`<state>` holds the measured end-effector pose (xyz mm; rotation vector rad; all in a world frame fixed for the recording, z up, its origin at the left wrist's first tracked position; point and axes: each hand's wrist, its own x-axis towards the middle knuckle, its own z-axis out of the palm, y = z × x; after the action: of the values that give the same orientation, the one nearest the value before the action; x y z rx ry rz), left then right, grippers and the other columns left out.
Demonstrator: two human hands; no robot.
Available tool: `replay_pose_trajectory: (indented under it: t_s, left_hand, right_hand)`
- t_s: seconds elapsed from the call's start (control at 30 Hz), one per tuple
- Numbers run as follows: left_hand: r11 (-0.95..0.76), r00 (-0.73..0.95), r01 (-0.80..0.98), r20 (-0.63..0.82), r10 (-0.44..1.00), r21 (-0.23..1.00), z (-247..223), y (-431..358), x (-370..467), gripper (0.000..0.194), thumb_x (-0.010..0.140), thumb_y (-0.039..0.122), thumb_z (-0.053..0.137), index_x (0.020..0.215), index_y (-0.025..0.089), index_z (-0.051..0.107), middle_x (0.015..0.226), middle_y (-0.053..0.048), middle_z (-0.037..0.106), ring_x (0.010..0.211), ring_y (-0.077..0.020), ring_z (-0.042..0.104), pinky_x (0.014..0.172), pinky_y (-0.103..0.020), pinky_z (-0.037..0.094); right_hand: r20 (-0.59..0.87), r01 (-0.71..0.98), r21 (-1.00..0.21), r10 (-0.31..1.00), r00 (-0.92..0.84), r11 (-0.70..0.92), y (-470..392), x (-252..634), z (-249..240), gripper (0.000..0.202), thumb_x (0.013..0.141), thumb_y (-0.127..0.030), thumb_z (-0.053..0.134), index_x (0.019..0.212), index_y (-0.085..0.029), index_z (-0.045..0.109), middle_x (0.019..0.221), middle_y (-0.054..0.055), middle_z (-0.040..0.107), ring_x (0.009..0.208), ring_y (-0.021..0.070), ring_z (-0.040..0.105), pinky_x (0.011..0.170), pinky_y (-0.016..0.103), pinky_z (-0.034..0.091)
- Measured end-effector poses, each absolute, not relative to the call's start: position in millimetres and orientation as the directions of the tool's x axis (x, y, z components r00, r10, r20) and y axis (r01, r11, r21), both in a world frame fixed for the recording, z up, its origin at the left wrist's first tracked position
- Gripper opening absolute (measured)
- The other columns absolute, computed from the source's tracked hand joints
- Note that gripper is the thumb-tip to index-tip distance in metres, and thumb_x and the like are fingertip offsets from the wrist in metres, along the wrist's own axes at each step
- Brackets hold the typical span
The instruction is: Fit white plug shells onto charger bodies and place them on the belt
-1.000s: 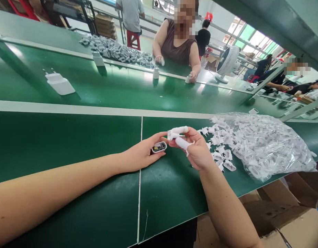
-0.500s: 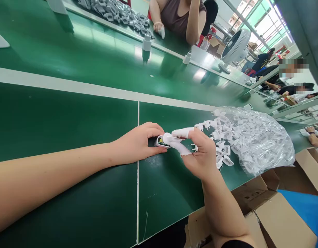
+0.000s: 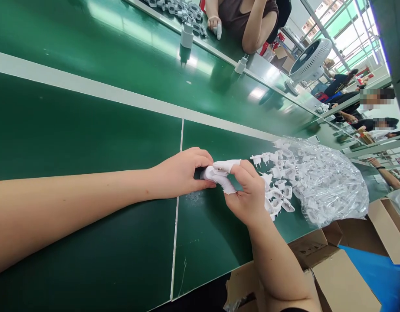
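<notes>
The left hand [image 3: 191, 174] grasps one white housing [image 3: 203, 174] between thumb and fingers, resting low over the counter [image 3: 99, 130] near the middle of the scene, just right of the white seam [image 3: 176, 216]. This grip likely braces the housing against the other hand's push. The right hand [image 3: 247, 186] pinches one cap [image 3: 220, 169], of which little more than a pin shows, and meets the housing from the right; whether the cap is seated cannot be told. Two white finger covers [image 3: 228, 166], on thumb and index finger, probably protect the skin or improve grip. Loose caps [image 3: 280, 175] lie just right of the right hand, presumably for a short reach; they overlap, so an exact count is not possible. One clear bag [image 3: 336, 184] lies farther right, full of more such parts, its left side meeting the loose caps. Beyond the white strip [image 3: 122, 99], two plugs [image 3: 187, 36] stand apart at the far edge, pins up. Behind them, one co-worker's hand [image 3: 214, 27] rests beside a far pile [image 3: 183, 15] of uncounted parts; one fan [image 3: 309, 60] stands to the right. Opened cardboard [image 3: 346, 277] sits below the counter at near right; its overlapping flaps prevent a box count.
</notes>
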<state>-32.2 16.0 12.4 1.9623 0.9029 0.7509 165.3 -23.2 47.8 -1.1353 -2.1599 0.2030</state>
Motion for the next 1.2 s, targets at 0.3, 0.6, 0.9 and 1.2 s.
replay_pose_trajectory:
  t_s: [0.3,0.6,0.9,1.2]
  left_hand:
    - [-0.391,0.546,0.319,0.169,0.821,0.863,9,14,-30,0.027,0.081,0.049,0.071,0.088,0.023,0.074,0.104,-0.004,0.069,0.104,-0.0276,0.061,0.087,-0.038,0.050]
    - [-0.379,0.528,0.326,0.165,0.833,0.866,14,11,-26,0.027,0.080,0.049,0.068,0.083,0.022,0.071,0.098,-0.006,0.068,0.097,-0.0282,0.062,0.081,-0.038,0.050]
    - [-0.413,0.402,0.191,0.313,0.861,0.890,16,5,-30,0.024,0.087,0.041,0.066,0.100,0.021,0.067,0.105,-0.006,0.070,0.091,-0.0224,0.065,0.077,-0.034,0.053]
    - [-0.525,0.479,-0.053,0.483,0.733,0.849,17,4,-39,0.028,0.096,0.032,0.050,0.119,0.019,0.061,0.117,-0.011,0.067,0.105,-0.0266,0.061,0.095,-0.041,0.050]
  right_hand:
    - [0.534,0.774,-0.315,0.777,-0.334,0.549,-27,157,49,0.016,0.089,-0.016,0.060,0.095,-0.025,0.071,0.080,0.003,0.070,0.072,0.0195,0.065,0.080,0.038,0.057]
    - [0.529,0.775,-0.369,0.802,-0.278,0.512,-28,157,41,0.018,0.085,-0.015,0.063,0.095,-0.029,0.069,0.082,-0.002,0.073,0.073,0.0169,0.066,0.118,0.052,0.038]
    - [0.302,0.382,-0.843,0.921,-0.247,0.379,-19,171,50,0.029,0.081,-0.026,0.082,0.108,-0.027,0.070,0.110,0.003,0.074,0.106,0.0215,0.069,0.101,0.040,0.055]
    - [0.478,0.387,-0.762,0.854,-0.204,0.519,-27,171,51,0.033,0.081,-0.020,0.082,0.109,-0.032,0.071,0.108,0.002,0.075,0.102,0.0233,0.070,0.094,0.042,0.056]
